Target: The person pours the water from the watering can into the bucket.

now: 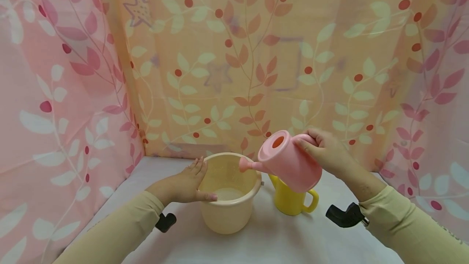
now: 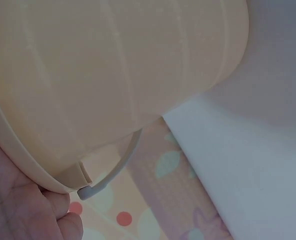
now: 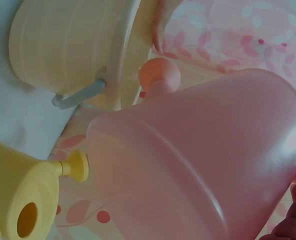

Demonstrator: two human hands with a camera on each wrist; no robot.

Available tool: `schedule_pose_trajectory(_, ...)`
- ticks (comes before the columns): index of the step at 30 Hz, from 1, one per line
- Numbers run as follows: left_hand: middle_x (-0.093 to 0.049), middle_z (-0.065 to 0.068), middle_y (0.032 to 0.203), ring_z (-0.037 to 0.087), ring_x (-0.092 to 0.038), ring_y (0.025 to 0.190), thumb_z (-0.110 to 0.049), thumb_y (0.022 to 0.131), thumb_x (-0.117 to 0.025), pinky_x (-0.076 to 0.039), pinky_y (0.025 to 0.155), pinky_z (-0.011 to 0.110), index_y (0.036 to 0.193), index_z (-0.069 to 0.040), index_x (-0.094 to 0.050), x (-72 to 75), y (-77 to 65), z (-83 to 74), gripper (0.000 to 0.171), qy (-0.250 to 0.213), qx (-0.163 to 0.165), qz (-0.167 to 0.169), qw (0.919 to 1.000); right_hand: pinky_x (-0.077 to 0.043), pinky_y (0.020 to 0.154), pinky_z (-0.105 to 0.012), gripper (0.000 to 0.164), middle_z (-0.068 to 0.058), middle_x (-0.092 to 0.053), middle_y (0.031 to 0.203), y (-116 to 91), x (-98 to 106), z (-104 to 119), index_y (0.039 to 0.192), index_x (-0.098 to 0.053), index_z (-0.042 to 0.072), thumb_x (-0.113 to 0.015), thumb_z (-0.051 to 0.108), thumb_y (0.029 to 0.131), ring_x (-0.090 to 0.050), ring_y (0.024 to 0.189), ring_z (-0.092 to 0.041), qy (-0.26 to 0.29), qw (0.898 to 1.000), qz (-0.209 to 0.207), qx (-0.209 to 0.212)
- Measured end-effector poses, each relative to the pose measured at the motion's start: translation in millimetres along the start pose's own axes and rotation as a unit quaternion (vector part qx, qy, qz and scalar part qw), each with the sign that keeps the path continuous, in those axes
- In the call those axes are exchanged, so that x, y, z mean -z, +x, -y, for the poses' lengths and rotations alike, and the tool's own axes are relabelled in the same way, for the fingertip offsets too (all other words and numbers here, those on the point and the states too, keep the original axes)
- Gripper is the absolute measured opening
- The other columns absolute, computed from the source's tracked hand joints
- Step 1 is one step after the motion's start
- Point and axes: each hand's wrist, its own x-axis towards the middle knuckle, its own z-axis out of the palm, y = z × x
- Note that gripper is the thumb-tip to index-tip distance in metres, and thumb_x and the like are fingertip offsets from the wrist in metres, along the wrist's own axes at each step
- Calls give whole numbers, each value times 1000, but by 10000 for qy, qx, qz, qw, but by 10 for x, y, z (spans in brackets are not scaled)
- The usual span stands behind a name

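Observation:
My right hand (image 1: 327, 152) grips the handle of a pink watering can (image 1: 294, 164). It holds the can raised and tilted, its spout end (image 3: 159, 76) over the right side of a cream plastic bucket (image 1: 229, 219). No stream shows at the spout. The left hand (image 1: 188, 182) rests on the bucket's left rim with straight, spread fingers, the thumb lying across the front rim. In the left wrist view, part of that hand (image 2: 30, 210) lies against the rim. Behind and below the pink can stands a yellow watering can (image 1: 287, 203), partly hidden by it.
A white-covered table (image 1: 176, 243) carries the bucket and the yellow can. Leaf-patterned curtains (image 1: 205, 52) enclose the back and both sides. The bucket's grey handle (image 3: 80, 94) hangs on its far side. Black mounts (image 1: 346, 215) sit at both wrists.

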Motion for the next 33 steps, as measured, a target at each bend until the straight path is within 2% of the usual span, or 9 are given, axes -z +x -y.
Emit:
schedule_pose_trajectory(5,3,23,150,31,4,138,-83,69,-40,-10,110,44,145,3,-6,-35,12,30,120,58,39,-19,10000,-50,58,-30,36,-9,-56,79,-5,-8,4,92,-57,9,-57,45,87,-54,72,-24,7,10000,45,-7)
schedule_pose_trajectory(12,2,29,148,37,2,137,-75,74,-47,-9,109,49,142,10,-9,41,-32,-15,116,-98,-174,-69,9998,-50,58,-29,37,-9,-57,79,14,-7,4,92,-57,10,-57,46,87,-55,72,-24,-52,10000,-12,-58)
schedule_pose_trajectory(21,0,29,148,38,1,137,-73,75,-48,-11,109,50,142,10,-10,69,-57,-62,114,-116,-155,-26,9998,-50,58,-30,37,-8,-58,79,15,-5,20,92,-57,10,-57,47,87,-55,72,-24,-35,10000,22,11)
schedule_pose_trajectory(28,3,24,149,32,4,138,-80,71,-42,-9,110,45,144,5,-7,24,-21,-24,117,11,-14,-13,10000,-50,59,-30,38,-8,-59,80,18,2,20,93,-58,9,-57,47,86,-55,73,-24,-39,10000,-24,35)
schedule_pose_trajectory(33,2,29,148,37,3,137,-77,72,-46,-8,110,49,142,11,-9,47,-35,-43,118,-180,-139,-56,9997,-50,59,-30,38,-8,-58,78,8,7,34,91,-57,9,-57,46,86,-54,73,-24,-23,10000,-5,22)
